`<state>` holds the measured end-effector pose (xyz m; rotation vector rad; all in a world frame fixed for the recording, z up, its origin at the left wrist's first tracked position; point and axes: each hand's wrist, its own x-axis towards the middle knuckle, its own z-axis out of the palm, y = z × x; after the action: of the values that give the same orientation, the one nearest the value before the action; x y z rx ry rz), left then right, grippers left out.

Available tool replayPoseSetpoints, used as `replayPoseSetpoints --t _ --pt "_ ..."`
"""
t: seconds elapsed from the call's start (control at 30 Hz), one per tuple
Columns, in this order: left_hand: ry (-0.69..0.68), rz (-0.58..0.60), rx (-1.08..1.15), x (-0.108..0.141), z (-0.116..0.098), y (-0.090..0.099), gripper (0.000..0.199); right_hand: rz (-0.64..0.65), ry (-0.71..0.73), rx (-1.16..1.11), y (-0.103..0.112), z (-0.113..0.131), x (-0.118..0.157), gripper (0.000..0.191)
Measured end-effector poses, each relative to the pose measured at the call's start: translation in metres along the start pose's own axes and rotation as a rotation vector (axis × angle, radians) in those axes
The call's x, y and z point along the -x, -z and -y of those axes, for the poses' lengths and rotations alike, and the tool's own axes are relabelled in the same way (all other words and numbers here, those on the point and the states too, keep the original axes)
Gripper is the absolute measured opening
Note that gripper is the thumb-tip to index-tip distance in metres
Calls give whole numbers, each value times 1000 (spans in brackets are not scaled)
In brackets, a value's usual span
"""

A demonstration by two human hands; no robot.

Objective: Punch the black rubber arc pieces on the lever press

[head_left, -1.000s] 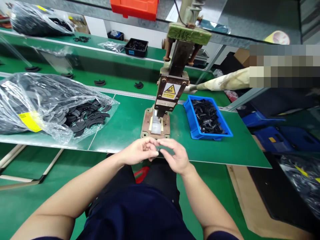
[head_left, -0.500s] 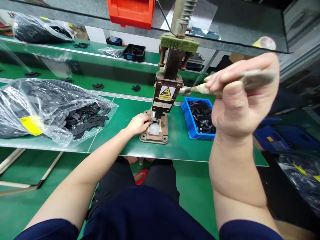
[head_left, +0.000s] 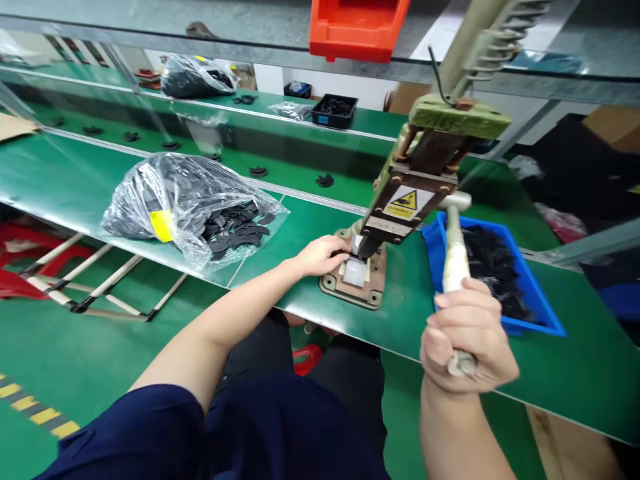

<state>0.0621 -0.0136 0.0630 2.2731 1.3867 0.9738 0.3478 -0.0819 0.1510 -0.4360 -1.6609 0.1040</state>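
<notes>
A hand press (head_left: 400, 200) with a yellow warning label stands on the green bench. My left hand (head_left: 325, 256) is at its base plate (head_left: 350, 291), fingertips pinched on a small dark part (head_left: 354, 260) under the ram, beside a whitish block (head_left: 355, 273). On the right, my right hand (head_left: 473, 337) is wrapped round the press's worn lever (head_left: 456, 257), which slants down toward me. Behind that hand lies a blue bin (head_left: 537, 300) of black parts.
An open plastic bag (head_left: 185, 193) of curved black pieces lies on the bench at left. Single curved pieces (head_left: 325, 181) lie along the green strip behind. An orange bin (head_left: 357, 30) hangs above, and a black tray (head_left: 334, 112) stands farther back.
My right hand has come down with the lever and now grips it closed. My left hand has stayed at the press base. The whole view has swung, shifting the bench things to the right.
</notes>
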Motion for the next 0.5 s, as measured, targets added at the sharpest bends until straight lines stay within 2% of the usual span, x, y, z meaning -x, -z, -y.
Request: replayPoseSetpoints --t 0.07,0.23,0.3,0.4,0.5 --pt "151 -33 -141 10 19 22 28 -16 -3 -7 -1 -2 0 24" --pt "706 -105 -566 46 83 104 40 -38 -5 3 -5 -1 0 27" --pt "861 -64 -632 55 104 127 49 -64 -2 6 -7 0 1 28" --pt "931 17 -651 60 120 139 63 -91 3 11 -10 -1 1 32" --pt "919 10 -644 56 125 132 62 -77 10 4 -9 -1 0 33"
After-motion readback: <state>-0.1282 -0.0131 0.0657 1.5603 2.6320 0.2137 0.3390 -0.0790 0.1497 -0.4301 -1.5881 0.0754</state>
